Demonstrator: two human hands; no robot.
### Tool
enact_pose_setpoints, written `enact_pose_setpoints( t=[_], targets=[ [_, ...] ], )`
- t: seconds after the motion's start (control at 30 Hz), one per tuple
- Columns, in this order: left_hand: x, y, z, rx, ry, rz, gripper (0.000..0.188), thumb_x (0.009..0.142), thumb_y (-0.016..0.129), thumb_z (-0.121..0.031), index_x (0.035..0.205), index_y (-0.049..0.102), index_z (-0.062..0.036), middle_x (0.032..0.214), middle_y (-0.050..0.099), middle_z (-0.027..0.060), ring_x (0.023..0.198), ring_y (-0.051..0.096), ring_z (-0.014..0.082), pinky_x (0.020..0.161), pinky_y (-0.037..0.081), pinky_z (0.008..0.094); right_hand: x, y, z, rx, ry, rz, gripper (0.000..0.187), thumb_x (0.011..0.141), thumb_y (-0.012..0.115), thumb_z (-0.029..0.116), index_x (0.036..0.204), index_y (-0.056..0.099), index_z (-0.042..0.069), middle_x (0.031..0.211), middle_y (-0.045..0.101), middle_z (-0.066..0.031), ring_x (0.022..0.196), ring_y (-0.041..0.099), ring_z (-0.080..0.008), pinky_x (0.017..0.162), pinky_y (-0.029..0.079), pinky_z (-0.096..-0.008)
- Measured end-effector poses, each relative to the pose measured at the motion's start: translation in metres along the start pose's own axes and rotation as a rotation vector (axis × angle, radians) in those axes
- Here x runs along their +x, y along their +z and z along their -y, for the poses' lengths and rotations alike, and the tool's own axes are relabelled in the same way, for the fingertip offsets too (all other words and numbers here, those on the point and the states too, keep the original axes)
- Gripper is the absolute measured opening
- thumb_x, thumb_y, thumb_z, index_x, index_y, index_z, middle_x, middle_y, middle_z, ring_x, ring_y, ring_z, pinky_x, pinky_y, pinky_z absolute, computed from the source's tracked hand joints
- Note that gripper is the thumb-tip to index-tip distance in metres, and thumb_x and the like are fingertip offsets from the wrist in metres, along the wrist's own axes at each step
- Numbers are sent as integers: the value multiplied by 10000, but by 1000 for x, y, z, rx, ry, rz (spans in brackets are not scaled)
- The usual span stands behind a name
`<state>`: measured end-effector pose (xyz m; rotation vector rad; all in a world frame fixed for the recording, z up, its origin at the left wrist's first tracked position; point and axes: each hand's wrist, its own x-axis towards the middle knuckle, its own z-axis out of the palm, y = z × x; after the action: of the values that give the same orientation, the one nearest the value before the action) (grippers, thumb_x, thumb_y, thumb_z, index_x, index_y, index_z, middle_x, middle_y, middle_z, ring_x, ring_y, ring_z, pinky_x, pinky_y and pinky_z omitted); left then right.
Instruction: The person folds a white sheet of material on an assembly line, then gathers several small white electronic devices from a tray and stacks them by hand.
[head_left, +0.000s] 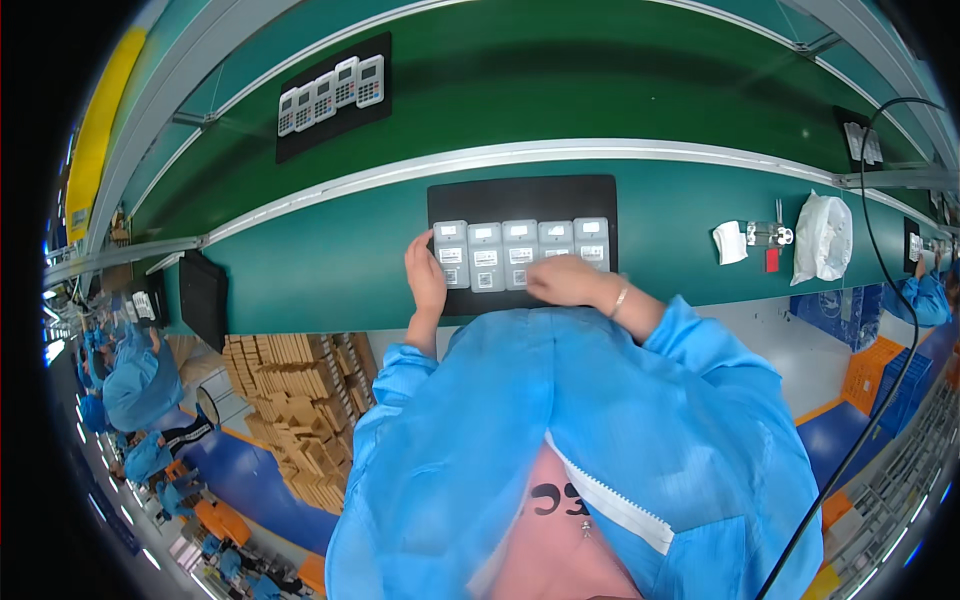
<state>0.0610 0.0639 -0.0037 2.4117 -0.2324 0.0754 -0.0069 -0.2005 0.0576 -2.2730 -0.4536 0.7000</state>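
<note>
On a black mat [520, 195] at the bench's middle lies a row of several light grey handheld card terminals [487, 257], backs up, with white labels. My left hand [426, 277] rests at the left side of the leftmost terminal, its fingers stretched along the edge. My right hand [568, 281] lies over the lower part of the row, at the third and fourth terminals. Its fingers are curled together, and whatever may be between them is hidden. The lower end of the fourth terminal [556, 238] is covered by this hand.
Beyond a white rail, several terminals [322, 97] lie keypad up on a dark mat on the green belt. Right on the bench are a white bag [823, 238], a clear bottle [766, 234] and a red piece [772, 260]. Cardboard pieces [300, 400] are stacked below left; a black cable [868, 420] hangs right.
</note>
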Motion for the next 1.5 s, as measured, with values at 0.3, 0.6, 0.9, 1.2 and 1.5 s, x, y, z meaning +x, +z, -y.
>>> enact_pose_setpoints(
  t=[0.3,0.6,0.9,1.2,1.5],
  targets=[
    [-48,-27,2,-66,-297,57,387,987,367,-226,1320,481,-65,1273,472,160,1186,423,310,1021,321,396,-92,19,-35,228,502,-358,163,855,559,186,962,636,90,814,624,-142,779,617,-321,651,486,-425],
    [-43,-30,-17,-566,-551,201,459,1019,273,-355,1351,469,-106,1339,399,110,1251,378,238,1069,282,351,-97,22,-53,50,430,-586,669,816,456,-34,1415,386,254,992,514,-141,832,576,-328,752,494,-405],
    [-29,-9,-56,-675,-525,382,582,1008,150,-464,1360,476,-136,1357,368,83,1273,345,216,1058,269,379,-125,8,-99,98,572,-633,681,781,422,-108,1393,422,189,950,463,-119,830,524,-242,779,466,-320],
    [-27,-2,-31,-486,-335,396,539,1006,230,-429,1351,471,-93,1364,365,136,1274,348,270,1053,292,404,-127,-2,-100,102,470,-568,657,802,425,-94,1394,413,191,1036,498,-162,940,550,-346,830,468,-396],
    [-29,-3,-55,144,223,422,833,725,754,-365,1434,343,-218,1473,223,202,1347,225,379,1086,207,481,-114,18,-137,1105,573,-1062,460,870,412,-13,1315,472,84,910,543,-39,724,550,-103,619,502,-245]
  ],
)
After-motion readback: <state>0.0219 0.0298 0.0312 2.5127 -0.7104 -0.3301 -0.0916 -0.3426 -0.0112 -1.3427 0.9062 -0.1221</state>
